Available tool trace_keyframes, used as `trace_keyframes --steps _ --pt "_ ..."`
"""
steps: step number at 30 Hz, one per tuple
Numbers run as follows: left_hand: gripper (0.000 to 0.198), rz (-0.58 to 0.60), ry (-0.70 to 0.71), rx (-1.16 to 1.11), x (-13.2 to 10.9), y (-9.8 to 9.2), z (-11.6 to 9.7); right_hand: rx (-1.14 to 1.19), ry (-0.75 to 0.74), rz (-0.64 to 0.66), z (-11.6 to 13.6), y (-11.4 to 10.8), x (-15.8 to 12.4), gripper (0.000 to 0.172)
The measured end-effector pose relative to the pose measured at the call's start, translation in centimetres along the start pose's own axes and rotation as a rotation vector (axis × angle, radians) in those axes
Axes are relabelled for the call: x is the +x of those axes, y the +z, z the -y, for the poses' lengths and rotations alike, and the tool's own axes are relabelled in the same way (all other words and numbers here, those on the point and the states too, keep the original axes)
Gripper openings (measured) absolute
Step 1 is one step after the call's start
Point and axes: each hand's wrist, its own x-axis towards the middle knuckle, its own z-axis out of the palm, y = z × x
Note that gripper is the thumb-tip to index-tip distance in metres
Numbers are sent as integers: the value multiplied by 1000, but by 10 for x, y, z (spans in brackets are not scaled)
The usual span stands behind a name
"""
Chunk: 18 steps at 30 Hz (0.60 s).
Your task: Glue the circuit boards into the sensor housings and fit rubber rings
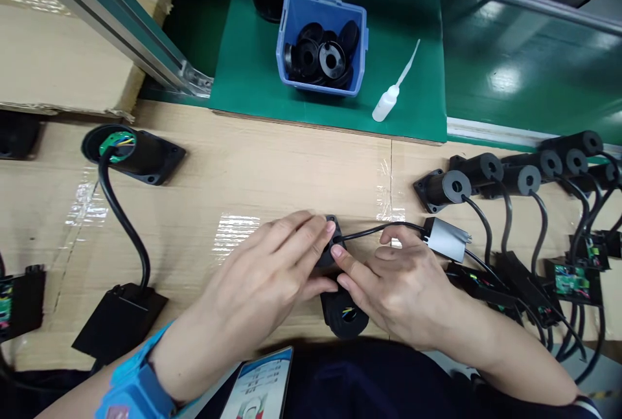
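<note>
A black cylindrical housing with a square flange lies on the cardboard-covered bench close to my body. Coloured wires show in the round hole of its near end. My left hand grips the flange side from the left, fingers bent over it. From the right, my right hand presses its thumb and fingertips against the same housing; the exact contact is partly hidden. A thin black cable runs from the flange, past my raised right finger, to a small grey box.
Similar housings with cables and open circuit boxes crowd the right. Another housing is wired to a black box at left. Behind are a blue bin of black caps, a white dropper bottle and a metal post.
</note>
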Motion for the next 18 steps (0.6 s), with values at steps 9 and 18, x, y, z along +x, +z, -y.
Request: trace_keyframes --steps 9,18 --pt "35 -52 -228 -471 -2 19 16 -28 32 13 -6 3 2 38" --pt "33 -102 -171 -467 3 26 14 24 101 161 -11 -2 9 54"
